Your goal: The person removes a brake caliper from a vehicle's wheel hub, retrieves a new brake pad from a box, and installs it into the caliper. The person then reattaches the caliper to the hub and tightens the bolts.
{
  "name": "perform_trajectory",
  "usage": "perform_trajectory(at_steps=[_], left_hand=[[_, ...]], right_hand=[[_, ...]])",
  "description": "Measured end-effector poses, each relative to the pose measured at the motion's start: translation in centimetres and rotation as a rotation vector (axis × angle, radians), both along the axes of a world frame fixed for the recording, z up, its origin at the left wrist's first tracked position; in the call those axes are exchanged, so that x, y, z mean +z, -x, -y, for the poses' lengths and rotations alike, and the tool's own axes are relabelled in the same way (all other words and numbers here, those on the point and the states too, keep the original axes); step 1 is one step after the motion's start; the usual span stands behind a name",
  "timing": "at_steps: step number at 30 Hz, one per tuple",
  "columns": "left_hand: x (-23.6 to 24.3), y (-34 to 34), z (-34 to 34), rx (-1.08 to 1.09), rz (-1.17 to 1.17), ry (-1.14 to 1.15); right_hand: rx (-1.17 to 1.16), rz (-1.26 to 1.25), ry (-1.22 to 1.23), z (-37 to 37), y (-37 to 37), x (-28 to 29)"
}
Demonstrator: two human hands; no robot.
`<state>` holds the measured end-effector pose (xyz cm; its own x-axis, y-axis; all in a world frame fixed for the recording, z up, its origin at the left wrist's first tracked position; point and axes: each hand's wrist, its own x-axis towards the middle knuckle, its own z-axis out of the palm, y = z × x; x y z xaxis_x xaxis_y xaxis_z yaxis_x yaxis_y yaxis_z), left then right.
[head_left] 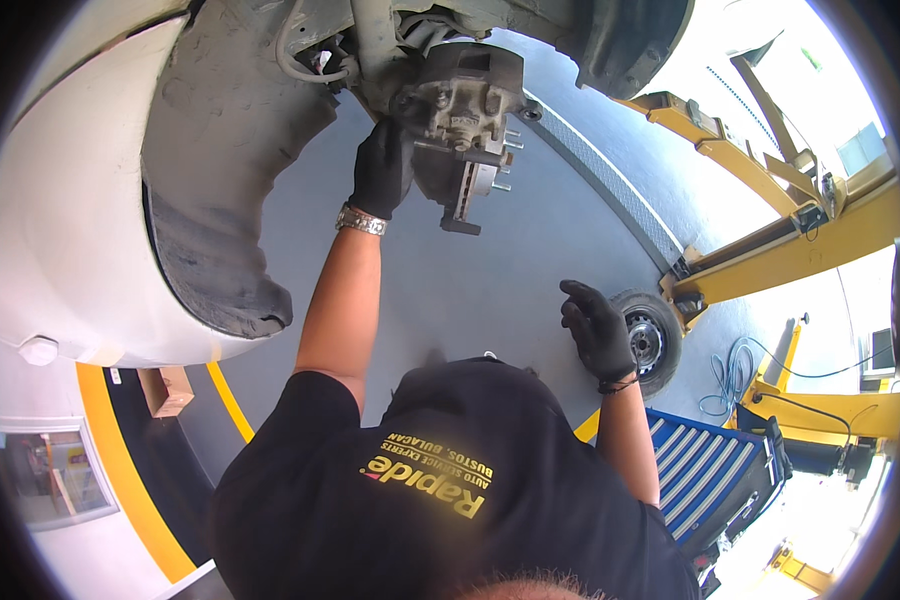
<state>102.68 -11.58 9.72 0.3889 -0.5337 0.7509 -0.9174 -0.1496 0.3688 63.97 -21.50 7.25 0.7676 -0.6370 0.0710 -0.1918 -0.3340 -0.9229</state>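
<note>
The wheel (650, 342) is off, at our right, leaving the brake assembly (468, 105) exposed at far centre; refitting seems left. Our left hand (382, 168) meets the assembly's left side, grip hidden; our right hand (598, 332), half-curled, looks empty.

This is a car repair workshop: a white car (65, 255) fills the side from eight to ten o'clock, and its brake (470, 105) sits uncovered at twelve, the wheel studs bare. Toward three o'clock stand the yellow arms of a car lift (800, 255), with a wheel (647, 340) on the floor just past three. A blue tool chest (705, 465) at four, a coiled air hose (735, 375) above it and yellow floor lines (232, 402) at eight also show it.
</note>
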Motion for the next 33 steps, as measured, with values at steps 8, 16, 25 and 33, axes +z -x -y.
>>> perform_trajectory(at_steps=[8, 16, 25, 33], left_hand=[[0.5, 0.5, 0.1, -0.095, 0.188, -0.212], [-0.9, 2.1, 1.9, -0.040, 0.324, -0.013], [-0.3, 2.8, 1.6, -0.031, 0.339, -0.186], [0.4, -0.3, 0.5, -0.165, 0.218, -0.348]], right_hand=[[0.188, 0.030, 0.109, 1.0, -3.0, 0.1], [0.050, 0.004, 0.429, 4.1, -13.2, 5.2], [0.186, -0.193, 0.940, 3.4, -19.2, 4.8], [0.141, -0.062, 0.605, 4.5, -19.0, 6.4]])
